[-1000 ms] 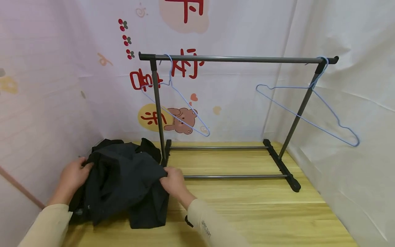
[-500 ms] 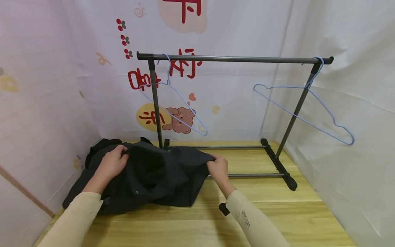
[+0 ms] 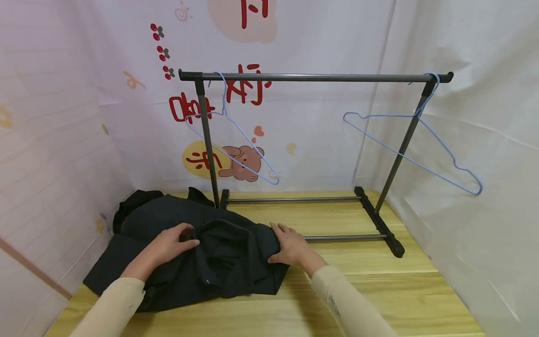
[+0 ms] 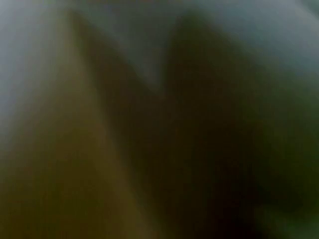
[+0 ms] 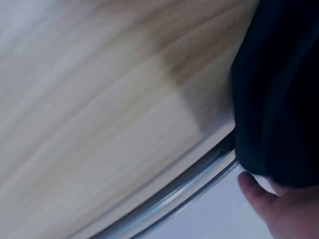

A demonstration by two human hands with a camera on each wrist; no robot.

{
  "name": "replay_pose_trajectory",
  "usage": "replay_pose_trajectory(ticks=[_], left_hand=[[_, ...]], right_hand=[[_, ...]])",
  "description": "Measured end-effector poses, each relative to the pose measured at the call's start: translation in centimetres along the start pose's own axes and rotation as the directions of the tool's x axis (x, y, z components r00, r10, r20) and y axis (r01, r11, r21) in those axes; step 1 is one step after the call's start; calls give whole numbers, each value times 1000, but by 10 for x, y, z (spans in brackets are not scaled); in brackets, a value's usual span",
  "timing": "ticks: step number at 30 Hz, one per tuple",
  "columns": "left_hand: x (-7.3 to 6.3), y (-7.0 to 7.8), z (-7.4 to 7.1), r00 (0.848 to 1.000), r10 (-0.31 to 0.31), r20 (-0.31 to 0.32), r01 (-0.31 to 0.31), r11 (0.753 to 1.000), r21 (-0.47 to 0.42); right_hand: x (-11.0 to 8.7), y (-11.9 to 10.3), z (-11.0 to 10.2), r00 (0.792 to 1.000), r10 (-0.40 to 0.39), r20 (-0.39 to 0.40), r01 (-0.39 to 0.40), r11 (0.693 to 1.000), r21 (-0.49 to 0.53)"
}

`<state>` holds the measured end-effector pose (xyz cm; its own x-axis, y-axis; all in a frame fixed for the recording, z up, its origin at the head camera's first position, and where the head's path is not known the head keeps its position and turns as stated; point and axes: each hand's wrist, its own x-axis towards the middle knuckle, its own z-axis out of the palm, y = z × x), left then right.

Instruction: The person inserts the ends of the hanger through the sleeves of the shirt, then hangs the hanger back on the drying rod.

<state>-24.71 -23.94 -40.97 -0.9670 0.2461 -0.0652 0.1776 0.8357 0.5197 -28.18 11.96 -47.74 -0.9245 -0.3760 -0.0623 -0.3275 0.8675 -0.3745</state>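
A dark, nearly black garment lies crumpled on the wooden table at the left, with a ring-like opening in the cloth facing the front. My left hand rests at the left side of that opening, its thumb and fingers apart. Against the garment's right end lies my right hand, fingers spread over the edge and thumb lower down. In the right wrist view, a fingertip shows beside the dark cloth. The left wrist view is dark and blurred.
Behind stands a grey metal rack, its left foot partly hidden by the cloth. A blue wire hanger hangs at its left end, another blue hanger at its right. Black cloth lies at the back left. White printed sheets surround the table.
Both hands have carried the garment's edge rightward and spread it across the table. Since half a second ago they have lowered the cloth and loosened their grip, fingers now spread.
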Motion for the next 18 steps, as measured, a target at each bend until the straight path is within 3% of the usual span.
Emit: replay_pose_trajectory(ticks=[3,5,10,13,18], left_hand=[[-11,-7,4,997,-12,78,14,1000,-20],[-15,-10,9,995,3,99,-1,1000,-23],[-13,-7,22,998,60,-5,-60,997,-56],[-6,7,22,995,55,-77,-64,990,-126],[19,45,18,991,49,-125,-75,974,-215]], right_hand=[[0,-3,7,998,-59,-37,58,998,-12],[-2,-2,12,993,-85,-88,83,996,-19],[-8,12,8,965,-128,-231,137,990,26],[-14,25,-13,951,-52,-304,99,985,140],[-28,53,-59,909,121,-399,-1,958,288]])
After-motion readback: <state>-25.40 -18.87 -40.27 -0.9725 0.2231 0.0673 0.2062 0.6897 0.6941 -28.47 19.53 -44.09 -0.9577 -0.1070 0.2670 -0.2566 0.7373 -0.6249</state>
